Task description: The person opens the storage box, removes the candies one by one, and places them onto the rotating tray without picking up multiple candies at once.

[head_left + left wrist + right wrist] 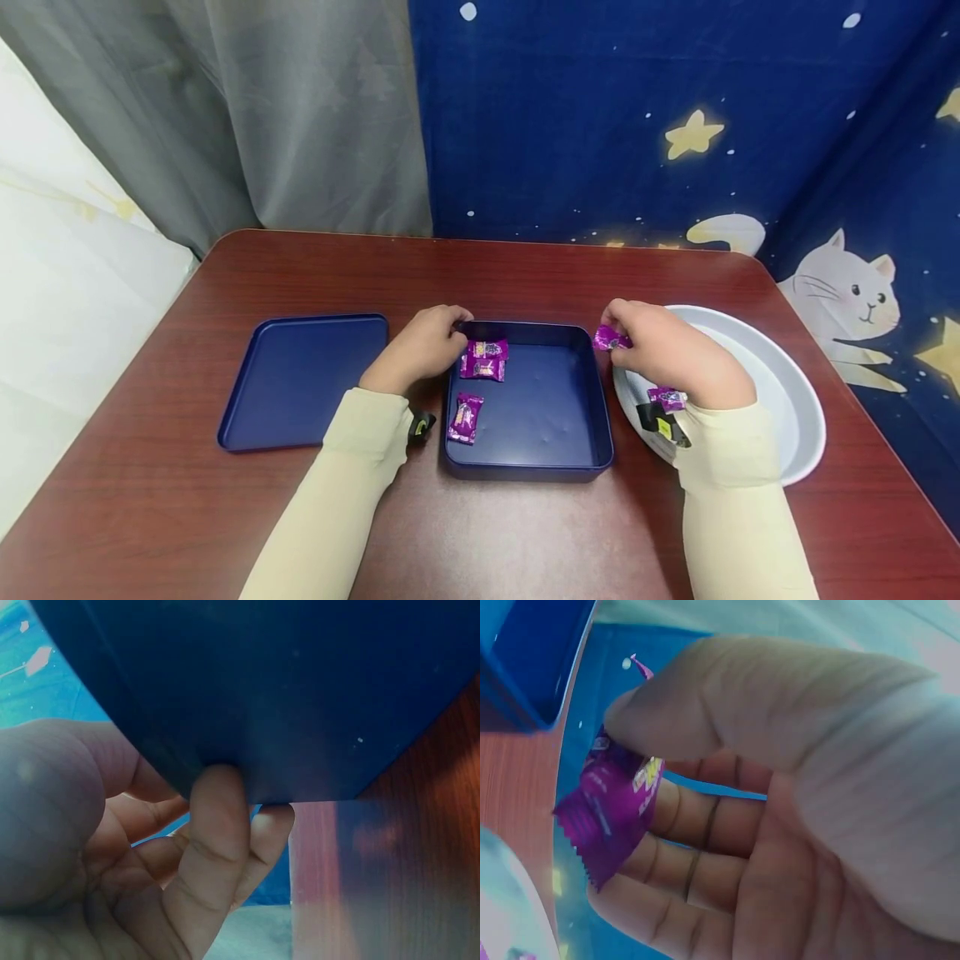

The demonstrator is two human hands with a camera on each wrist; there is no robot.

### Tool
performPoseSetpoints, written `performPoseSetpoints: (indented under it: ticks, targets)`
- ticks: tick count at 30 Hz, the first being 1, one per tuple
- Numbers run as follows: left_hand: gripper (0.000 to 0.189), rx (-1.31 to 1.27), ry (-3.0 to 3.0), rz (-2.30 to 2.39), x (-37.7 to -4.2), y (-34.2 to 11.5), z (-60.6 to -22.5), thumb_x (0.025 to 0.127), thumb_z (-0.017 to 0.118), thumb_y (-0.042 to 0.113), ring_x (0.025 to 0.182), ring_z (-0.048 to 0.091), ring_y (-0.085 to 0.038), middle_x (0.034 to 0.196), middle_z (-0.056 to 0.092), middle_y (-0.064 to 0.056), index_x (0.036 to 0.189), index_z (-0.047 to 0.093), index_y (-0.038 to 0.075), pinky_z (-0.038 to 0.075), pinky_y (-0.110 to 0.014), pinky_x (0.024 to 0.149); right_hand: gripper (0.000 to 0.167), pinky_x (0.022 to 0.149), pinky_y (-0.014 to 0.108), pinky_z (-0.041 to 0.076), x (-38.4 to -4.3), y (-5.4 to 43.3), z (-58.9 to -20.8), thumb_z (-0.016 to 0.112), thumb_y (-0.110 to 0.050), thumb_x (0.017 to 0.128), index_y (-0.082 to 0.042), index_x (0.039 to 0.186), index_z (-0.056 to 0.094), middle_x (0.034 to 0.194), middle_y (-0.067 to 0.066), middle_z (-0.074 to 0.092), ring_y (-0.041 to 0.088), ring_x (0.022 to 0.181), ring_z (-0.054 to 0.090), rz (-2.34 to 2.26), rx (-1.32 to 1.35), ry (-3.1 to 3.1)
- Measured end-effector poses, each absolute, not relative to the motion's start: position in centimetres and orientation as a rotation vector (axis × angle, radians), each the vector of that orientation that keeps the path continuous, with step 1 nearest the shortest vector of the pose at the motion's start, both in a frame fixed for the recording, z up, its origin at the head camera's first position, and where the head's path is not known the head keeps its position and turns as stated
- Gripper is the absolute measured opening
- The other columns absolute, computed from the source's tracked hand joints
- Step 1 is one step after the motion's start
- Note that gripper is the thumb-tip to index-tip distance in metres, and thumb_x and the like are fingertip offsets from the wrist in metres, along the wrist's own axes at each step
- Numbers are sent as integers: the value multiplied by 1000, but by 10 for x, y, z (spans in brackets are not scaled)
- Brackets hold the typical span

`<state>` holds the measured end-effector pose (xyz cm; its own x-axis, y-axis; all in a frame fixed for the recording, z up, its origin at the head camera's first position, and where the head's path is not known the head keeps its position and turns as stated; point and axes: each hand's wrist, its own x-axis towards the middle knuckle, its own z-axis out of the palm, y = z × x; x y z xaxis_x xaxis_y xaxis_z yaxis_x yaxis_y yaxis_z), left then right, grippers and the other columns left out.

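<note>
My right hand [667, 346] pinches a purple wrapped candy [615, 802] between thumb and fingers, above the gap between the blue box and the white plate. A zigzag end of the wrapper sticks out past the fingertips in the right wrist view. At the box's far left corner, my left hand [420, 346] grips the wall of the dark blue box [540, 400], with fingers against its outer side [285, 712]. Inside the box, along its left side, lie a purple candy [467, 418] near the front and a pair of purple candies [484, 360] further back.
The round white plate [806, 425] stands at the right, with another purple candy [667, 398] in it, partly behind the right wrist. A flat blue lid [307, 383] lies left of the box. Curtains [562, 125] hang behind the table's far edge.
</note>
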<state>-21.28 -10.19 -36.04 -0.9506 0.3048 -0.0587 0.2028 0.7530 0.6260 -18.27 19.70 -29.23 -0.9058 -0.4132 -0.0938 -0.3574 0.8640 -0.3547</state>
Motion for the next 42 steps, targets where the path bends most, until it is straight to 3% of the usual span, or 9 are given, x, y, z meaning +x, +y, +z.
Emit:
performPoseSetpoints:
  ticks: [9,16,24,27,34,42]
  targets:
    - [33,419,2797,965,-213,-101,-360,97,55,8,107,57,-28,126,61,-16,129,61,2,47,-45,101,35,76,47,50,-190,233,-298,68,-5,84,2,117,56,84,9,59,24,76,57,-483,-451,2889]
    - [34,401,2794,966,-212,-100,-359,97,56,9,106,57,-28,125,61,-16,130,61,2,48,-44,100,37,77,50,51,-192,263,-303,68,-9,86,2,119,54,86,11,59,27,80,57,-458,-316,2877]
    - [34,409,2798,968,-211,-101,-358,97,55,8,106,57,-28,126,61,-16,129,61,2,47,-45,100,43,78,55,53,-192,288,-309,69,-14,88,5,124,54,100,21,64,34,88,60,-470,-188,2825]
    - [33,411,2799,969,-211,-102,-358,97,55,8,105,57,-28,126,61,-16,129,61,2,47,-45,100,42,75,53,53,-193,293,-313,69,-14,87,5,121,55,98,18,65,33,87,60,-470,-159,2814]
    - [33,412,2798,968,-213,-102,-360,97,54,8,106,57,-28,126,61,-17,129,61,1,47,-45,101,33,63,37,51,-195,296,-321,69,-12,87,3,113,57,87,11,63,26,78,57,-533,-76,2736]
    - [34,396,2790,980,-212,-102,-360,97,55,9,107,57,-28,126,60,-16,129,61,2,47,-45,101,34,63,36,50,-196,296,-323,71,-12,86,3,113,58,86,10,63,25,76,58,-525,-67,2736]
